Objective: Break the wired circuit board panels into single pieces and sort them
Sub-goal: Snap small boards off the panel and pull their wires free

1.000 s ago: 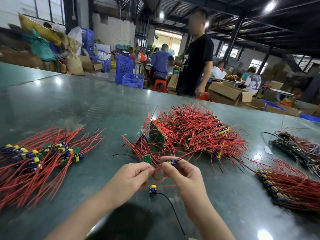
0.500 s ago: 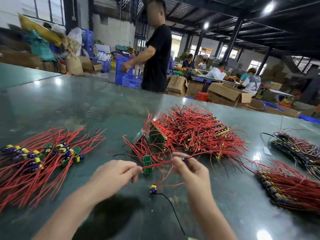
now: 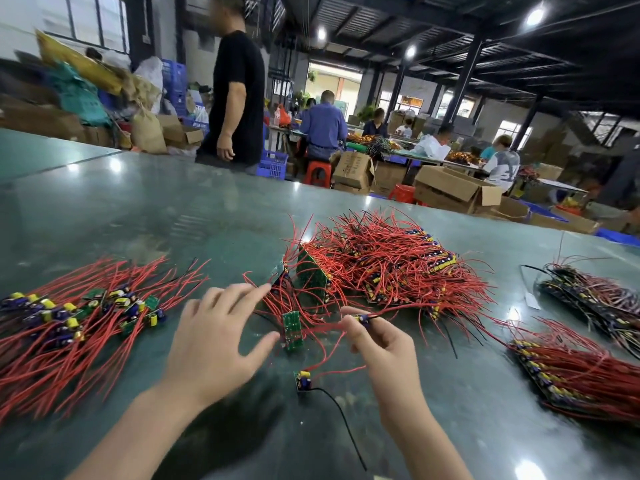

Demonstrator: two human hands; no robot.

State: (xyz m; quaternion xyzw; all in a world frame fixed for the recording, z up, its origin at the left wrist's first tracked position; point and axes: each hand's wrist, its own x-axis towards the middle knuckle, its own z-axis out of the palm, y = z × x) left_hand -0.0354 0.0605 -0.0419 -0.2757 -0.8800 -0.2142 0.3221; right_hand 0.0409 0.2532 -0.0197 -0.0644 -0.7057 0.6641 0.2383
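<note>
A single wide-angle camera worn on the head looks forward and down from close above the green table [image 3: 145, 216], both hands near its lower edge, the workshop stretching away beyond the far edge.

You are on a factory assembly floor: a long green tabletop [image 3: 145, 209] heaped with red-wired circuit boards [image 3: 384, 268], seated workers [image 3: 323, 128] at benches behind, cardboard cartons [image 3: 453, 190], blue crates [image 3: 273, 164], steel roof beams overhead.

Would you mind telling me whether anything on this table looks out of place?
One single board with a black wire lies alone on the table between the hands, apart from the sorted pile at left.
</note>
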